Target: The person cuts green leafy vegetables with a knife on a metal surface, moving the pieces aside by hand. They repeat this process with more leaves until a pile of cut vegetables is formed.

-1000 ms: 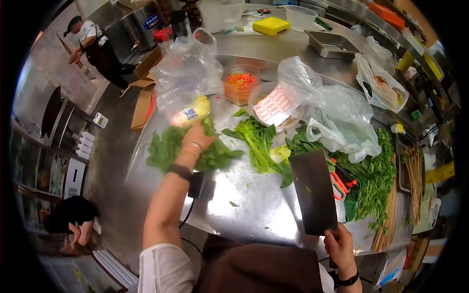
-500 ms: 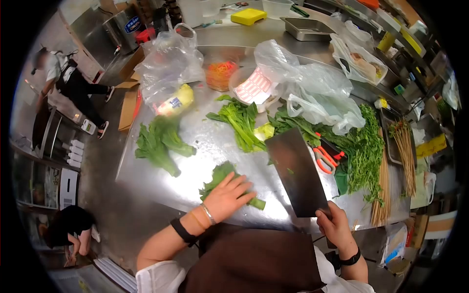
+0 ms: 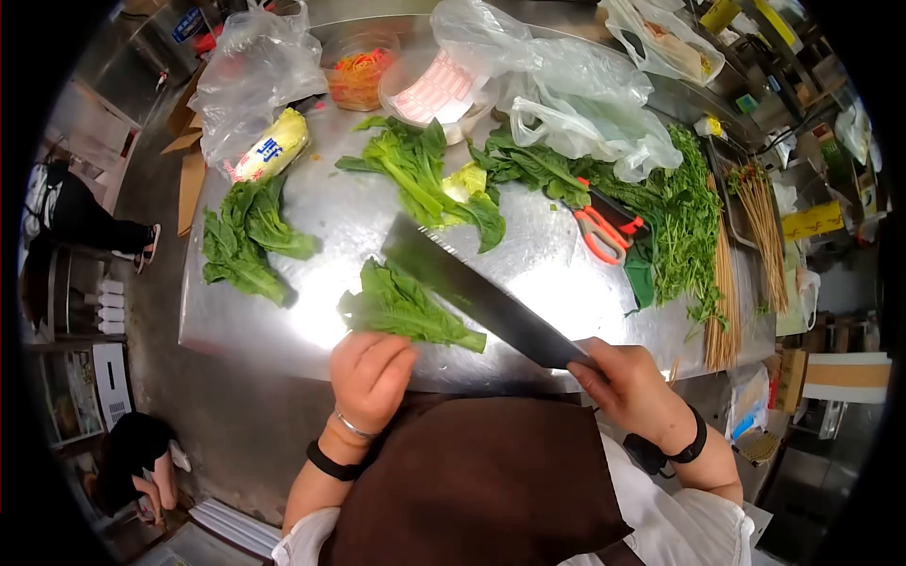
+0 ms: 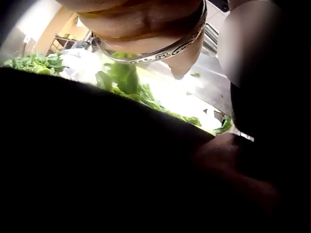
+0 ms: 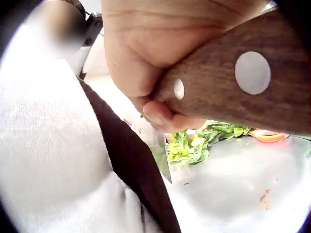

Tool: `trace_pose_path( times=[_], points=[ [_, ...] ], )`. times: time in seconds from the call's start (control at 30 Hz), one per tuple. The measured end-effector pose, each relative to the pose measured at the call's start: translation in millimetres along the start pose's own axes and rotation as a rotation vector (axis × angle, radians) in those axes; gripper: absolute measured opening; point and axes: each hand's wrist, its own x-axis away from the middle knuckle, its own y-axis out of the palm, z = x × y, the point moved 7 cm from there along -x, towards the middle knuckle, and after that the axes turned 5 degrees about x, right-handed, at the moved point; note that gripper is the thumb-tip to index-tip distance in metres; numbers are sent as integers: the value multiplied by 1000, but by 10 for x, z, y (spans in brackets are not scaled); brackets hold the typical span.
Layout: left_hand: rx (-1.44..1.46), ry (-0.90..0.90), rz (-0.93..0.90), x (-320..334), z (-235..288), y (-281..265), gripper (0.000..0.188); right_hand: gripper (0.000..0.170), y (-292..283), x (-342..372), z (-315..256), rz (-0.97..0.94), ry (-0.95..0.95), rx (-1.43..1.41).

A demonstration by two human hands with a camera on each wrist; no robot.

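Cleaver [image 3: 493,304] swung nearer greens [image 3: 408,307] on steel table [image 3: 326,203]; right hand [image 3: 637,385] grips handle [image 5: 209,77]; left hand [image 3: 375,380] curled, hold unclear; floor [image 3: 203,382] grey.

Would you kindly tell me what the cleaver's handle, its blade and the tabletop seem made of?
Handle: apparently wood, matte brown with visible grain. Blade: probably steel, dark with a faint sheen. Tabletop: likely stainless steel, smooth grey with bright glare.

A steel table [image 3: 330,208] shines with reflected light [image 3: 557,283] above a grey floor [image 3: 250,424].
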Motion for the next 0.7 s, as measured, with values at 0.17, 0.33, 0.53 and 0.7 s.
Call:
trace_pose_path(
  times=[0.17,0.33,0.53,0.7],
  points=[
    [-55,-91,-124,-33,-197,326,36,21,80,-153,-117,-89,-27,41],
    [-55,-146,-87,174,-345,439,34,20,117,-254,-135,-85,-44,54],
    [-58,-98,-50,86,-261,418,33,19,110,-391,-194,-185,-68,112],
    [-12,-93,-15,97,-282,428,27,19,171,-489,-113,-187,-108,152]
  ],
)
